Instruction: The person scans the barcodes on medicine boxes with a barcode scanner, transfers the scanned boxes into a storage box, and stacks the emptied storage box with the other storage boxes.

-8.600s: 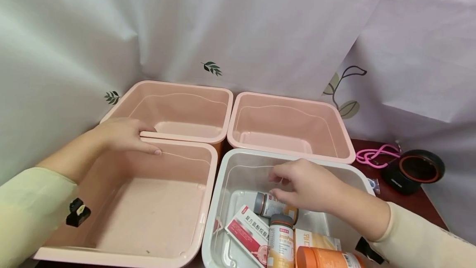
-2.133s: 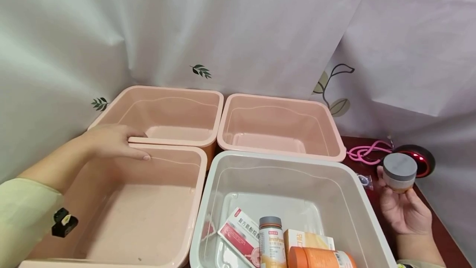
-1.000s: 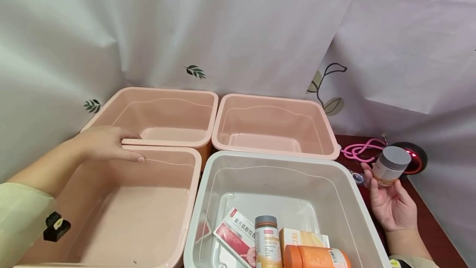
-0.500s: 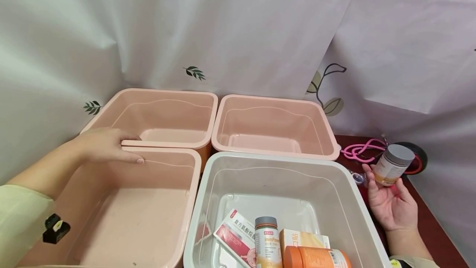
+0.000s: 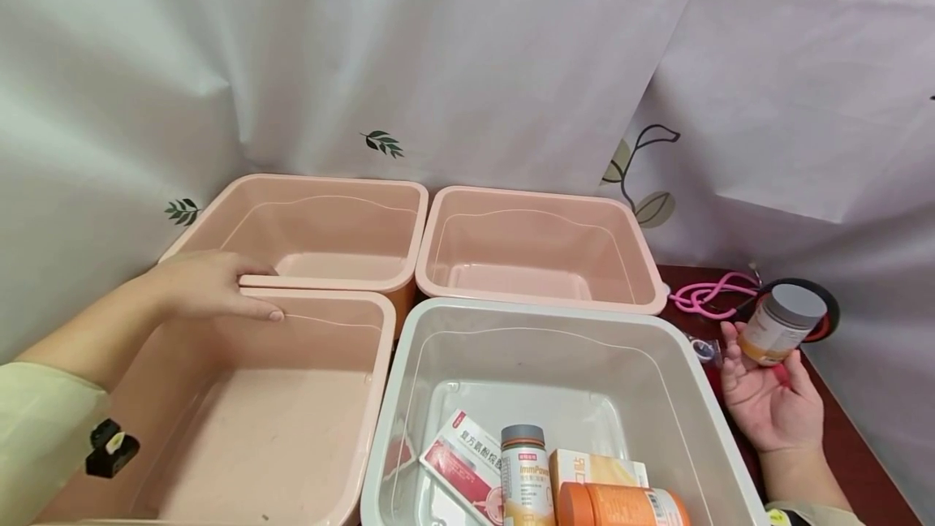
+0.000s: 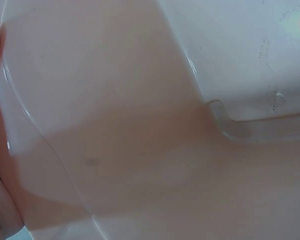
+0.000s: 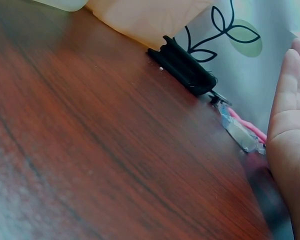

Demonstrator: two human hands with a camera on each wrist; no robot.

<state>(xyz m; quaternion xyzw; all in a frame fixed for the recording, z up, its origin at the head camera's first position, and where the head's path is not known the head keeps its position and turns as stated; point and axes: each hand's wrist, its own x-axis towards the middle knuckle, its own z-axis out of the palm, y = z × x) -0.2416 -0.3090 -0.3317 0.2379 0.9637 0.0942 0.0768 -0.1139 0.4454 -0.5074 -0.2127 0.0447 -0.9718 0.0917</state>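
On the right in the head view, my right hand (image 5: 774,404) holds up a supplement bottle (image 5: 778,331) with a grey lid, tilted, its fingers around the lower part. Behind the bottle stands a black scanner (image 5: 829,319), partly covered by it. My left hand (image 5: 208,286) grips the adjoining rims of two pink bins, fingers over the far bin (image 5: 351,222) and thumb inside the near bin (image 5: 292,420). In the right wrist view only part of the right palm (image 7: 292,130) shows at the edge; the bottle is mostly out of sight there.
A grey bin (image 5: 526,311) in front holds a red-and-white medicine box (image 5: 467,461), a grey-capped bottle (image 5: 526,473), a yellowish box (image 5: 602,465) and an orange bottle (image 5: 621,503). Another pink bin (image 5: 540,234) stands behind it. A pink cord (image 5: 708,297) lies near the scanner.
My right hand earlier reached into the grey bin; the bottle is now out at the scanner. Lately it has tilted and shifted slightly right, and the scanner's red light no longer shows.
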